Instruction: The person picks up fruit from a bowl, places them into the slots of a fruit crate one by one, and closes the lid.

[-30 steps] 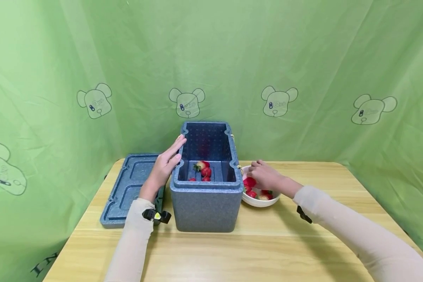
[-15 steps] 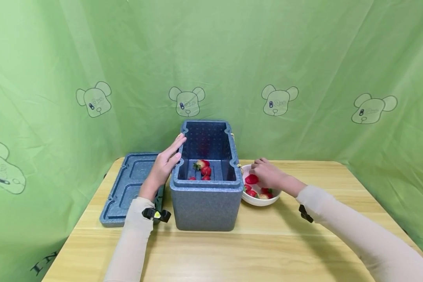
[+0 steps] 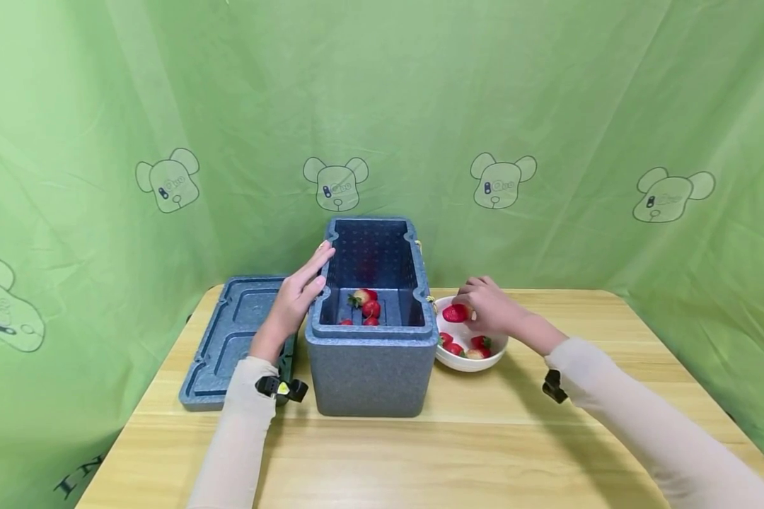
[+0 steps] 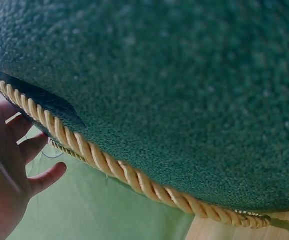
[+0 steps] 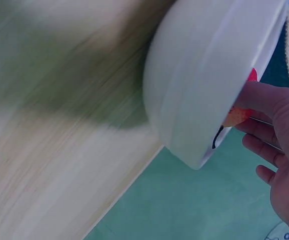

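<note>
My right hand (image 3: 492,309) pinches a strawberry (image 3: 455,312) over the white bowl (image 3: 465,365). In the right wrist view the thumb and fingers close on the strawberry (image 5: 236,118) at the bowl's rim, its thin stem pointing out. Several other strawberries (image 3: 454,348) lie in the bowl. My left hand (image 3: 293,300) rests with extended fingers on the left rim of a blue-grey foam box (image 3: 372,378). Several strawberries (image 3: 371,309) sit on the box floor near its front wall. In the left wrist view a twisted rope (image 4: 104,160) runs along the box's side.
The box's lid (image 3: 232,353) lies on the wooden table (image 3: 382,459) to the left of the box, partly behind my left forearm. The bowl stands close against the box's right side. A green curtain (image 3: 420,106) with bear-head prints hangs behind and beside the table.
My right hand has lifted slightly and shifted away from me within the bowl, bringing the strawberry up with it. The left hand has stayed on the box rim.
</note>
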`<state>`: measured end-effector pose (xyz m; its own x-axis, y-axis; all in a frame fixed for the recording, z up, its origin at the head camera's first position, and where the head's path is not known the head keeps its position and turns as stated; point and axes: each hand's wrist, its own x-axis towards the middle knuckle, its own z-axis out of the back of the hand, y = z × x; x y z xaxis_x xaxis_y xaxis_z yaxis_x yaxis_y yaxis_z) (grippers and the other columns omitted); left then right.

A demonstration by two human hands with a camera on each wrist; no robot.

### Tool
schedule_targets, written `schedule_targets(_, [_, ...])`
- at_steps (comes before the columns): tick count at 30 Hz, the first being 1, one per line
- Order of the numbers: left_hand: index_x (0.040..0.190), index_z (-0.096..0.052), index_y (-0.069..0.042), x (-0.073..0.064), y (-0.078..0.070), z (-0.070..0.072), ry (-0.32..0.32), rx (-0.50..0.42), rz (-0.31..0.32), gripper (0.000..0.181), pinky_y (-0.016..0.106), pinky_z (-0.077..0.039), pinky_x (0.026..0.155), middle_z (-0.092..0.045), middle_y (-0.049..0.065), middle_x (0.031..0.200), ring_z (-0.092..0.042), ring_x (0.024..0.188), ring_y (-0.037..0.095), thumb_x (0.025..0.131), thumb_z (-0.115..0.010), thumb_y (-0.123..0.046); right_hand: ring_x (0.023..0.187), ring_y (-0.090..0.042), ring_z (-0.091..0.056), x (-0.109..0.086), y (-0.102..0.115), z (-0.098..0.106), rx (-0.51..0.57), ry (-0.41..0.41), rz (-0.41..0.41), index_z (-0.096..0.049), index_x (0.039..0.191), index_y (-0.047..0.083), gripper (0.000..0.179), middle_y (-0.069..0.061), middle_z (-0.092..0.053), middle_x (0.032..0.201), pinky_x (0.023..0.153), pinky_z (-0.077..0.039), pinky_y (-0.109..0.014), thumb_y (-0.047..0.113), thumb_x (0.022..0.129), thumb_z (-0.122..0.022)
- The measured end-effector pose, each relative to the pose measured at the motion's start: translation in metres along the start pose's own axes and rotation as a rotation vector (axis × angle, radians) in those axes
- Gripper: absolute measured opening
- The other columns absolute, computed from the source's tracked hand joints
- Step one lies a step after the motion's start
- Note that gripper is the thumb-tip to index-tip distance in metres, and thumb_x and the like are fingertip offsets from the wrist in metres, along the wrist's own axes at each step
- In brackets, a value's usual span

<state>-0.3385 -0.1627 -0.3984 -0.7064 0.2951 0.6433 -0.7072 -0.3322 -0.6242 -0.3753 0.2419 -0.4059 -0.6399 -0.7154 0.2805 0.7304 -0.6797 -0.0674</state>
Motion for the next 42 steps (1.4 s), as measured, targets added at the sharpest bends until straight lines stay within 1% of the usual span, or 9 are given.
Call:
schedule_targets(4, [0.156,-0.043,-0.012,0.000,0.000,0.000,0.004,0.002,0.003,0.052,0.035,-0.022,0.128,-0.032,0.006,0.167,-0.026,0.157,0.022,0.106,-0.043,-0.025,0.098,-0.034,-0.060,-0.002,-0.002,0.004,0.001,-0.066,-0.012,-0.077,0.103,-0.002,0.039,-0.016,-0.073,0.098,0.091,-0.044,-0.054,0.005,0.066,-0.086])
schedule_targets(7, [0.157,-0.042,-0.013,0.000,0.000,0.001,0.007,0.000,0.003,0.052,0.037,-0.022,0.129,-0.031,0.007,0.167,-0.026,0.157,0.024,0.106,-0.042,-0.026,0.098,-0.035,-0.060,-0.003,-0.003,0.007,-0.003,-0.117,-0.027,-0.076,0.103,-0.002,0.038,-0.017,-0.073,0.099,0.092,-0.045,-0.056,0.005,0.067,-0.085])
schedule_targets(10, [0.157,-0.042,-0.013,0.000,0.000,0.001,0.007,-0.001,0.005,0.053,0.038,-0.022,0.129,-0.031,0.007,0.167,-0.026,0.157,0.024,0.105,-0.042,-0.025,0.098,-0.035,-0.060,-0.004,-0.005,0.010,0.016,-0.160,-0.052,-0.076,0.104,-0.003,0.037,-0.017,-0.074,0.099,0.093,-0.044,-0.057,0.005,0.069,-0.085])
schedule_targets(17, [0.156,-0.043,-0.012,0.000,0.000,0.001,0.004,0.005,0.007,0.053,0.039,-0.023,0.128,-0.032,0.006,0.167,-0.027,0.157,0.021,0.105,-0.042,-0.024,0.101,-0.034,-0.059,-0.005,-0.009,0.019,0.067,-0.212,-0.136,-0.076,0.109,0.000,0.041,-0.018,-0.074,0.105,0.097,-0.042,-0.057,0.010,0.071,-0.088])
schedule_targets(24, [0.156,-0.043,-0.012,0.000,0.001,0.000,0.001,0.007,0.006,0.053,0.035,-0.022,0.128,-0.032,0.006,0.167,-0.027,0.156,0.022,0.105,-0.043,-0.023,0.099,-0.034,-0.058,-0.005,-0.006,0.026,0.100,-0.354,-0.126,-0.076,0.107,0.000,0.041,-0.017,-0.074,0.102,0.095,-0.040,-0.055,0.010,0.069,-0.088])
schedule_targets(28, [0.156,-0.043,-0.011,0.000,0.002,0.000,0.001,0.006,0.006,0.052,0.036,-0.023,0.128,-0.032,0.006,0.167,-0.027,0.156,0.023,0.105,-0.043,-0.023,0.101,-0.035,-0.058,-0.005,-0.002,0.033,0.139,-0.432,-0.136,-0.075,0.108,-0.001,0.042,-0.019,-0.074,0.103,0.094,-0.039,-0.055,0.006,0.068,-0.089])
schedule_targets(33, [0.156,-0.043,-0.012,0.000,-0.001,0.000,0.003,-0.001,0.009,0.053,0.036,-0.022,0.128,-0.031,0.005,0.167,-0.026,0.157,0.022,0.105,-0.043,-0.022,0.100,-0.035,-0.056,-0.004,0.001,0.040,0.177,-0.500,-0.158,-0.074,0.109,-0.001,0.042,-0.020,-0.073,0.105,0.093,-0.037,-0.054,0.004,0.069,-0.088])
schedule_targets(38, [0.156,-0.043,-0.011,0.000,-0.001,0.000,0.003,-0.005,0.006,0.052,0.037,-0.022,0.129,-0.032,0.006,0.167,-0.026,0.157,0.024,0.105,-0.043,-0.019,0.102,-0.034,-0.055,-0.003,0.004,0.046,0.209,-0.552,-0.177,-0.073,0.111,-0.001,0.043,-0.020,-0.073,0.107,0.097,-0.036,-0.055,0.002,0.070,-0.087])
schedule_targets(42, [0.156,-0.043,-0.010,0.000,-0.001,0.000,0.002,-0.010,0.004,0.052,0.041,-0.022,0.129,-0.032,0.007,0.167,-0.026,0.157,0.025,0.105,-0.043,-0.018,0.103,-0.033,-0.055,-0.002,0.008,0.053,0.238,-0.593,-0.191,-0.073,0.112,-0.001,0.044,-0.020,-0.073,0.108,0.096,-0.035,-0.052,0.004,0.071,-0.087])
